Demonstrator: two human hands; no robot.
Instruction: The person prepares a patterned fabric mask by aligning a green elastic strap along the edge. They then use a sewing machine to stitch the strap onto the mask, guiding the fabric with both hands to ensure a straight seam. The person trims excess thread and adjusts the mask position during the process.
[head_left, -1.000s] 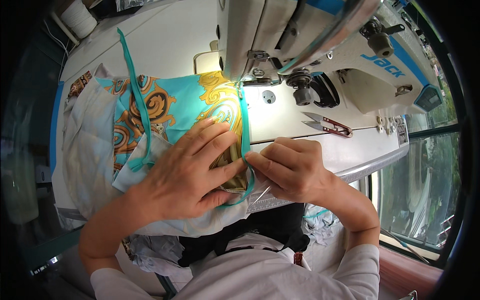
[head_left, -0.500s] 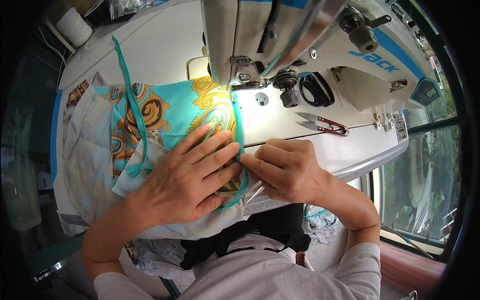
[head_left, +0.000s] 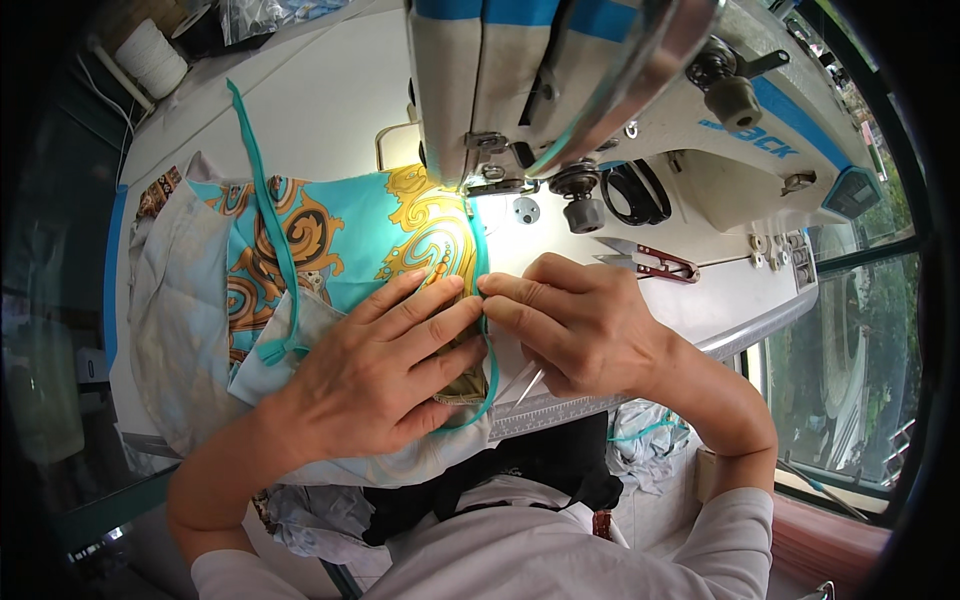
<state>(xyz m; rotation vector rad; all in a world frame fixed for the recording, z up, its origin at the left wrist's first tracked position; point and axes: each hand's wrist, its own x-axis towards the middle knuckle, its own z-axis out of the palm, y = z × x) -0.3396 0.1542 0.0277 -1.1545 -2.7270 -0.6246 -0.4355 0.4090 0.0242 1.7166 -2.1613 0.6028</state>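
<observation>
Patterned cloth (head_left: 350, 235): left of centre in the frame, spread on the desk (head_left: 325, 115), its top right corner at the sewing machine (head_left: 445, 110).
Teal strip (head_left: 491, 365): along the cloth's right edge, curving loosely toward lower centre.
Left hand (head_left: 375, 355): palm down on the cloth, fingers slightly spread, grip clamped on nothing.
Right hand (head_left: 590, 325): thumb and forefinger together, grip pinching the strip.
Pointed tool (head_left: 524, 385): thin and pale, below the right hand; its kind cannot be told.
Edge risk: a slack or sideways pinch could let the strip wander off the cloth.
Pucker risk: uneven palm pressure could bunch the fabric.
Snag risk: the tool's tip could catch the strip.
</observation>
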